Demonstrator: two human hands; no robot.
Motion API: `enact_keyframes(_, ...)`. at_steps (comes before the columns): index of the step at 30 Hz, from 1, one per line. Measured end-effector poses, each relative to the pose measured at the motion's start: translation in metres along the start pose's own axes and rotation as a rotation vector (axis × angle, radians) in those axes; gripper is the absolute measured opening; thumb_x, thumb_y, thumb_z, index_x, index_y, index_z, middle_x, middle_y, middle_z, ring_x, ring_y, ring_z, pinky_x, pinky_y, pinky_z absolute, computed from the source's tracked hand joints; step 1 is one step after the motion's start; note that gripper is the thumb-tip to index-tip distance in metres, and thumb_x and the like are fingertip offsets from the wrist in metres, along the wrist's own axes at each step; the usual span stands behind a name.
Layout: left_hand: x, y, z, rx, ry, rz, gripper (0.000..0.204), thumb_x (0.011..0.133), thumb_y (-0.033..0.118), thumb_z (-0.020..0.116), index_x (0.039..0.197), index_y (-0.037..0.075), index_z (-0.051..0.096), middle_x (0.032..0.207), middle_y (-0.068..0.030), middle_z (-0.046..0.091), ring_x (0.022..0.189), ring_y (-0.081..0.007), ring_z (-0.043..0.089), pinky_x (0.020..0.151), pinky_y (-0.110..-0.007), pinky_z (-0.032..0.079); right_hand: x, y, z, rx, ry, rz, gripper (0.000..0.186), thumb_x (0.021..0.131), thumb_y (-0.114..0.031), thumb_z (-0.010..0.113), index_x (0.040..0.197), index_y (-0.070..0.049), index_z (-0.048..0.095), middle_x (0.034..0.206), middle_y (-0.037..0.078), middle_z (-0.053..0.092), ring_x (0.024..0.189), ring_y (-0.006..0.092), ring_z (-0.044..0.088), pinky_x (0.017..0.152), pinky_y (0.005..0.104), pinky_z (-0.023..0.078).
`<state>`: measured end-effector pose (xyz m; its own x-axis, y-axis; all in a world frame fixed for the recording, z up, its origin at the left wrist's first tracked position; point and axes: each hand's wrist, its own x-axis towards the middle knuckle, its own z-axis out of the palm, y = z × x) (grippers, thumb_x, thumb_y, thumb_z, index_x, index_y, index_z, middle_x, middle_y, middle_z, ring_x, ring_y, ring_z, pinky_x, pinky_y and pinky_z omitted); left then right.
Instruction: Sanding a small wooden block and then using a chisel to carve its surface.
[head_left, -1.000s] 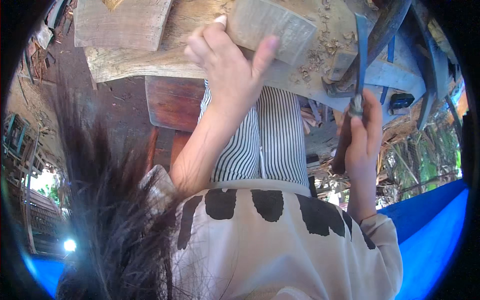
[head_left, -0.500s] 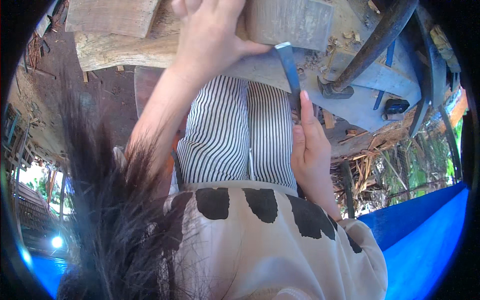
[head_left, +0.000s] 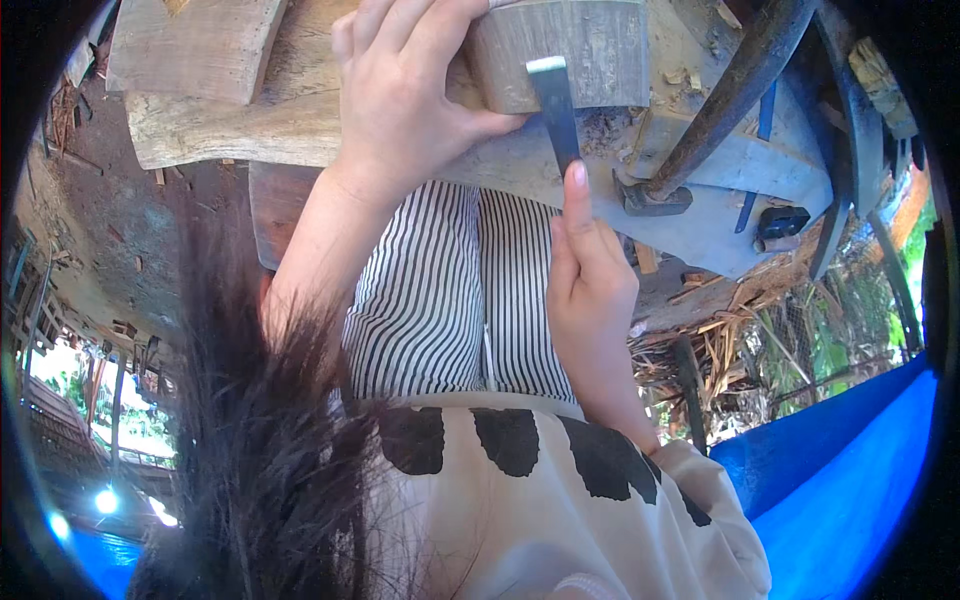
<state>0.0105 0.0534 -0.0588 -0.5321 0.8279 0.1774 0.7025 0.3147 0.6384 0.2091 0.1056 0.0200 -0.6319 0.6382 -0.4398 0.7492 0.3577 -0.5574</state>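
Observation:
My left hand point(head_left: 400, 115) grips the left end of a greyish wooden block point(head_left: 615, 50), with its thumb along the near edge. Some of its fingertips are cut off at the top of the view. In my right hand point(head_left: 595, 290) is a chisel point(head_left: 557, 115), its flat dark blade pointing away from me. The index finger lies stretched along the blade, and the handle is hidden in the hand. The chisel's pale cutting edge overlaps the block's near face; whether it touches the wood I cannot tell.
Under the block lies a rough thick board point(head_left: 230, 130), with another plank point(head_left: 190, 50) on it at the left. Right of the chisel, a hammer-like tool point(head_left: 655, 195) has a long curved handle. A small black object point(head_left: 782, 222) sits farther right. Wood chips are scattered about.
My right hand has brought the chisel up and left, so its tip now overlaps the block's face. My left hand stays at the block. The whole view has shifted slightly.

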Motion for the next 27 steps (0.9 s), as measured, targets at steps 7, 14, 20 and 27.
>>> enact_keyframes(7,-0.007,0.002,0.005,-0.036,0.088,-0.078,0.082,0.040,0.020,0.091,0.115,0.004,0.059,0.105,-0.0098,0.061,0.104,-0.0309,0.055,0.094,-0.041,0.039,-0.004,0.006,0.000,-0.050,-0.014,0.004,0.056,0.088,-0.013,0.070,0.140,-0.025,0.055,0.070,0.008,0.054,0.057,0.0254,0.057,0.057,0.0364,0.048)
enact_keyframes(14,-0.011,-0.012,-0.002,0.042,0.043,0.029,0.080,0.041,0.018,0.091,0.113,0.003,0.060,0.106,-0.0118,0.061,0.101,-0.0324,0.056,0.090,-0.042,0.044,0.020,-0.005,-0.005,0.028,-0.059,-0.053,0.054,0.088,-0.012,0.070,0.139,-0.022,0.057,0.067,0.009,0.053,0.055,0.0262,0.056,0.054,0.0366,0.047)
enact_keyframes(20,-0.007,-0.004,-0.002,-0.098,0.034,-0.033,0.076,0.042,0.015,0.090,0.112,0.002,0.062,0.105,-0.0123,0.062,0.100,-0.0321,0.057,0.090,-0.041,0.045,-0.007,0.010,-0.004,0.017,-0.049,-0.041,0.054,0.087,-0.010,0.069,0.138,-0.022,0.057,0.067,0.010,0.054,0.055,0.0281,0.057,0.054,0.0385,0.047)
enact_keyframes(27,-0.008,-0.008,-0.007,-0.066,0.012,0.004,0.076,0.041,0.014,0.089,0.112,0.001,0.063,0.104,-0.0124,0.064,0.098,-0.0316,0.059,0.090,-0.041,0.046,0.029,-0.011,-0.004,-0.027,-0.118,-0.082,0.057,0.089,0.005,0.062,0.143,-0.011,0.050,0.070,0.017,0.057,0.059,0.0230,0.054,0.060,0.0302,0.048)
